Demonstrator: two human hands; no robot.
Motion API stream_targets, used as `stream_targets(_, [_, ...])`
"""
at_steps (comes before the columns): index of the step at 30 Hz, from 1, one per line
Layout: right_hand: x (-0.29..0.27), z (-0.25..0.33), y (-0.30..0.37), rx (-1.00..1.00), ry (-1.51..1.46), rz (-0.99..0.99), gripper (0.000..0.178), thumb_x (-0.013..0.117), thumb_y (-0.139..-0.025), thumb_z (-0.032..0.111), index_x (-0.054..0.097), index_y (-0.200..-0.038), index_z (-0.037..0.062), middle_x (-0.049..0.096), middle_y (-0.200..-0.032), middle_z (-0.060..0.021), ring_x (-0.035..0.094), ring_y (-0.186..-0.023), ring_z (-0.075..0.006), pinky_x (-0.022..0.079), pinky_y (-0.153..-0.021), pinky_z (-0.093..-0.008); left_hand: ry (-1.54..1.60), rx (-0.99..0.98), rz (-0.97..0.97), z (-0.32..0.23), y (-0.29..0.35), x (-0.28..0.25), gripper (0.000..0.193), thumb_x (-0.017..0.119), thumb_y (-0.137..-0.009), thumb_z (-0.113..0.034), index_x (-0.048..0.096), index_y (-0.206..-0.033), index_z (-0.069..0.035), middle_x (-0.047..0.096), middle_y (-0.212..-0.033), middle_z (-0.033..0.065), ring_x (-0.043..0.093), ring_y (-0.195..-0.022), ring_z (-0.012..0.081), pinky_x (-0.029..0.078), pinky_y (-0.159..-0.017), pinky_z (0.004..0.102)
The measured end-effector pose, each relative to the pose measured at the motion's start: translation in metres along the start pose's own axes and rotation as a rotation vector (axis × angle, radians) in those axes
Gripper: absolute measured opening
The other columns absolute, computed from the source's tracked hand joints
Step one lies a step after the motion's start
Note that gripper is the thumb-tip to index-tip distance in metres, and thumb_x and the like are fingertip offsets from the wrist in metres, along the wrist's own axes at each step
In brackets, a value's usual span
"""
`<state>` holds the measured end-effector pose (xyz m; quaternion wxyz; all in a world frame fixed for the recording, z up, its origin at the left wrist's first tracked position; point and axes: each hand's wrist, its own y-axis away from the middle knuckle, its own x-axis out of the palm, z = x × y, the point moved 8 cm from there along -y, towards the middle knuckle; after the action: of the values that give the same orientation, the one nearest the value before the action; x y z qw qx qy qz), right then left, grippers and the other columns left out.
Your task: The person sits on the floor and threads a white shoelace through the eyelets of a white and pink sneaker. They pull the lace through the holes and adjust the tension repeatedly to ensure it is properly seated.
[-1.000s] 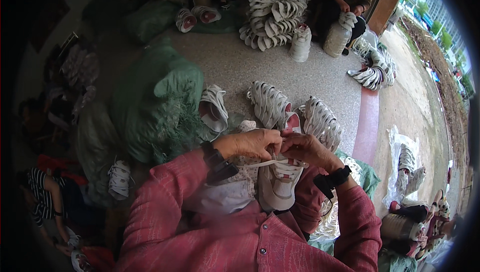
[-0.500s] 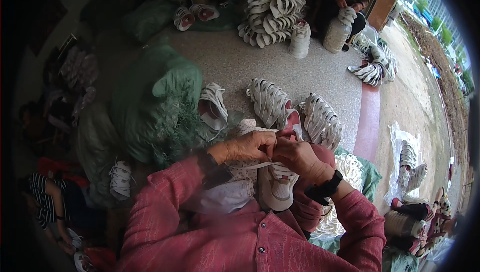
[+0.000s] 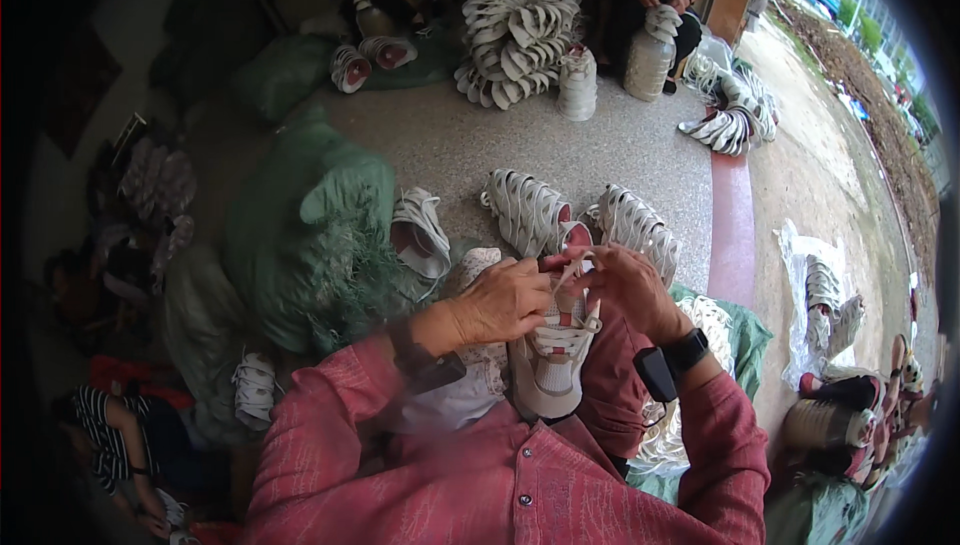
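A white and beige shoe (image 3: 548, 387) with a red lining rests on my lap, its rounded end toward me. White shoelace (image 3: 568, 337) crosses its front. My left hand (image 3: 500, 300) is closed at the shoe's upper left edge, beside the red lining; what its fingertips pinch is partly hidden. My right hand (image 3: 640, 290) is raised at the shoe's far right, thumb and fingers pinching a strand of pale lace that runs down to the shoe. Dark bands with box-like devices are on both wrists.
Just beyond my hands lie two nested rows of white shoe uppers (image 3: 525, 215), (image 3: 640, 225). A large green sack (image 3: 320, 185) stands at left, beside another laced upper (image 3: 420, 235). White laces (image 3: 705, 330) lie at my right. Co-workers sit around; a tall stack of uppers (image 3: 520, 35) stands at the back.
My hands have moved apart from close together over the shoe. The right hand has opened out to the right with the lace strand, showing more of the shoe's front.
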<state>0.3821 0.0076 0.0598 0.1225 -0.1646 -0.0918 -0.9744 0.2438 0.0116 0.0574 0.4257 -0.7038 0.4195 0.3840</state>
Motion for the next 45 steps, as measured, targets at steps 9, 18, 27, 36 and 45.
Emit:
stream_targets(9, [-0.138,-0.049,-0.020,-0.220,-0.666,-0.351,0.014,0.046,-0.094,0.013,0.054,-0.088,0.0032,0.055,-0.078,-0.0079,0.055,-0.064,-0.0217,0.052,-0.075,-0.0400,0.527,-0.322,0.228,0.018,0.003,0.012,0.032,0.065,-0.092,-0.034,0.064,-0.074,-0.007,0.052,-0.087,0.0036,0.047,-0.098,0.0210,0.038,-0.090,0.0335])
stream_targets(18, [-0.231,-0.056,0.024,-0.276,-1.027,-0.453,0.013,0.045,-0.094,0.010,0.050,-0.084,0.0043,0.055,-0.078,-0.0061,0.048,-0.059,-0.0137,0.049,-0.067,-0.0319,0.495,-0.224,0.187,0.015,0.011,0.008,0.023,0.064,-0.093,-0.028,0.072,-0.085,-0.009,0.062,-0.096,0.0043,0.051,-0.109,0.0220,0.038,-0.097,0.0351])
stream_targets(27, [-0.126,0.027,0.041,-0.326,-0.467,-0.282,0.025,0.043,-0.104,0.027,0.055,-0.091,0.0099,0.067,-0.098,-0.0116,0.063,-0.079,-0.0172,0.054,-0.070,-0.0345,0.586,-0.158,-0.055,0.028,-0.052,-0.011,0.019,0.062,-0.090,-0.008,0.069,-0.107,-0.005,0.065,-0.102,0.0087,0.062,-0.097,0.0205,0.048,-0.087,0.0335])
stream_targets(36, [-0.076,0.040,0.052,-0.414,0.072,-0.458,0.012,0.059,-0.098,0.016,0.056,-0.102,0.0056,0.068,-0.093,-0.0082,0.067,-0.080,-0.0169,0.055,-0.071,-0.0283,0.446,-0.210,0.366,0.032,-0.085,0.047,0.017,0.066,-0.079,-0.009,0.067,-0.095,-0.007,0.064,-0.094,0.0076,0.064,-0.093,0.0239,0.050,-0.080,0.0348])
stream_targets(45, [-0.070,0.035,0.065,-0.479,0.280,-0.570,0.018,0.059,-0.098,0.011,0.065,-0.113,0.0030,0.072,-0.099,-0.0096,0.067,-0.072,-0.0112,0.049,-0.063,-0.0218,-0.043,0.207,0.114,-0.002,-0.080,0.025,0.008,0.067,-0.079,-0.014,0.068,-0.086,-0.016,0.058,-0.086,0.0034,0.057,-0.092,0.0201,0.041,-0.086,0.0380])
